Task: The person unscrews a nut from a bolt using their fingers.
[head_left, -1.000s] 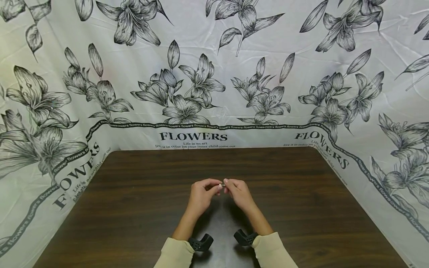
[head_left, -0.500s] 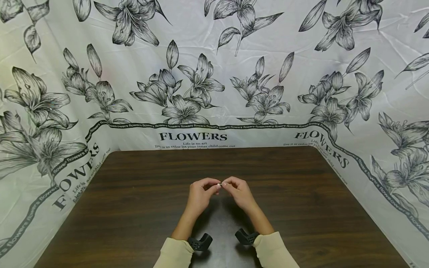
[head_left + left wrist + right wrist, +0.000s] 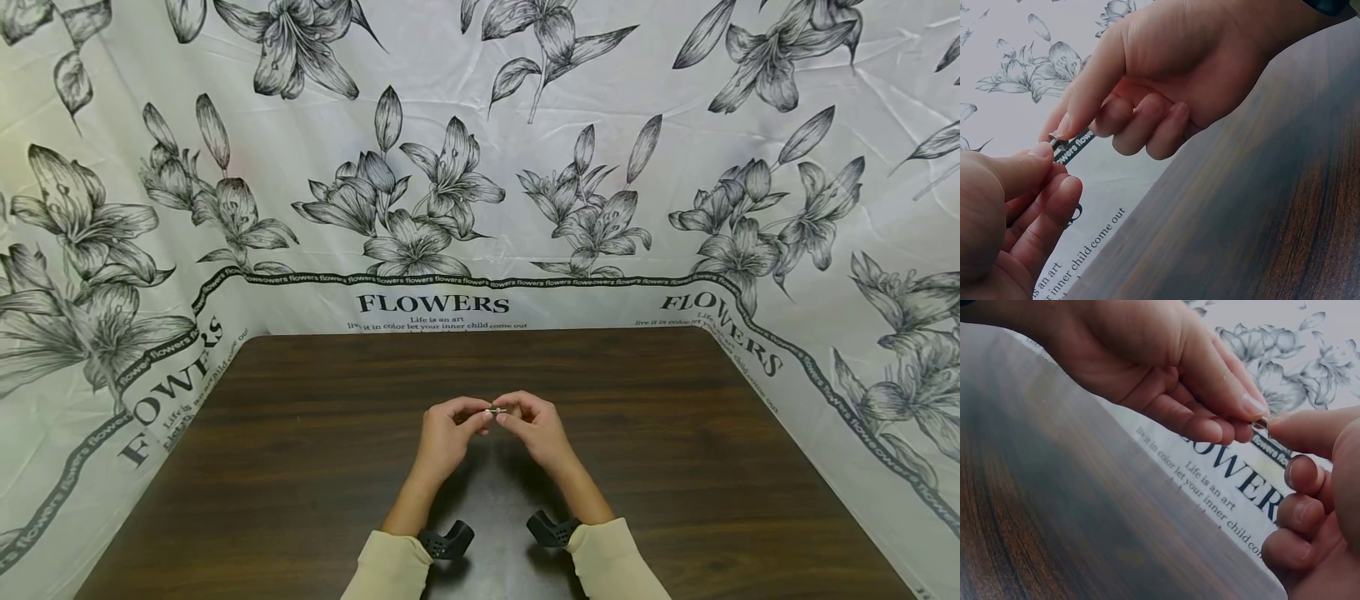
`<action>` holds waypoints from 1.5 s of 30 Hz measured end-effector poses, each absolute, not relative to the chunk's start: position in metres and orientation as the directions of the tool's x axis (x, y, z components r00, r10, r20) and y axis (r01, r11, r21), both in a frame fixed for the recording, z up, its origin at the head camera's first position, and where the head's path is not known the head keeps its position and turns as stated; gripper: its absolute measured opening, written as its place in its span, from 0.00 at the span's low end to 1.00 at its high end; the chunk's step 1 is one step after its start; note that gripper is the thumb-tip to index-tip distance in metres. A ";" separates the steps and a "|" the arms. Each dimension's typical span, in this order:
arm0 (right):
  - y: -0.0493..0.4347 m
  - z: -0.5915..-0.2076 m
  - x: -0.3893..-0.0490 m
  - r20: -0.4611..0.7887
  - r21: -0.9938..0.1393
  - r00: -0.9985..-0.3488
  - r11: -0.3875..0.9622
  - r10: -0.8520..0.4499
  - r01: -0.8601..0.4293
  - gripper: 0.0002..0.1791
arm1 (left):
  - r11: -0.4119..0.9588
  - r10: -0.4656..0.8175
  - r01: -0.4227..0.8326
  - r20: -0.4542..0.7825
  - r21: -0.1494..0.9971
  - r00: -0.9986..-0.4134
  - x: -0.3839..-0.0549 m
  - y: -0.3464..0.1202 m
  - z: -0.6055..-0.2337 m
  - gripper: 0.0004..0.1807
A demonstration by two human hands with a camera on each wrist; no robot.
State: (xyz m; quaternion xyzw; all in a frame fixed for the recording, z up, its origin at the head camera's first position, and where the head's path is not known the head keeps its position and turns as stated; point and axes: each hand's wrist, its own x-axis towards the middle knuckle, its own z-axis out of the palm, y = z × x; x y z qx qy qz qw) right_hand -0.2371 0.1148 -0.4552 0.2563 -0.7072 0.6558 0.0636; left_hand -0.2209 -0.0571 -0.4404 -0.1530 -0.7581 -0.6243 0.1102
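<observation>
A small metal bolt (image 3: 497,411) with a wider, nut-like part on it is held between both hands above the table. My left hand (image 3: 444,435) pinches one end between thumb and forefinger. From the other side, the thumb and forefinger of my right hand (image 3: 542,432) come round the bolt at the wider part. In the left wrist view, short threads show on the bolt (image 3: 1055,144), with a flat disc-like rim by the right thumb. The right wrist view shows only a sliver of the bolt (image 3: 1262,423); the fingertips hide the rest.
Below the hands lies a dark brown wood-grain table (image 3: 300,467). A white cloth (image 3: 510,200) with black lily drawings and printed lettering hangs round its back and sides. Black wrist-worn devices (image 3: 447,542) sit at both cream sleeves (image 3: 390,567).
My right fingertips, earlier close together over the bolt, now stand wider apart, so more of it shows. The right hand has risen slightly; the left hand has shifted a little left.
</observation>
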 end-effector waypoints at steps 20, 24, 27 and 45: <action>0.111 -0.447 -0.233 0.189 -0.958 -0.966 0.181 -0.177 -0.221 0.22 | 0.186 0.102 0.342 0.329 0.921 -0.939 -0.218 -0.054 -0.435 0.05; 0.112 -0.448 -0.234 0.169 -0.963 -0.965 0.174 -0.201 -0.205 0.22 | 0.183 0.118 0.347 0.329 0.920 -0.937 -0.217 -0.053 -0.435 0.04; 0.113 -0.449 -0.235 0.155 -0.969 -0.966 0.157 -0.209 -0.190 0.21 | 0.187 0.122 0.352 0.334 0.917 -0.935 -0.217 -0.053 -0.436 0.04; 0.114 -0.452 -0.236 0.266 -0.949 -0.935 0.106 -0.235 -0.297 0.08 | 0.213 0.094 0.351 0.338 0.912 -0.936 -0.240 -0.056 -0.471 0.04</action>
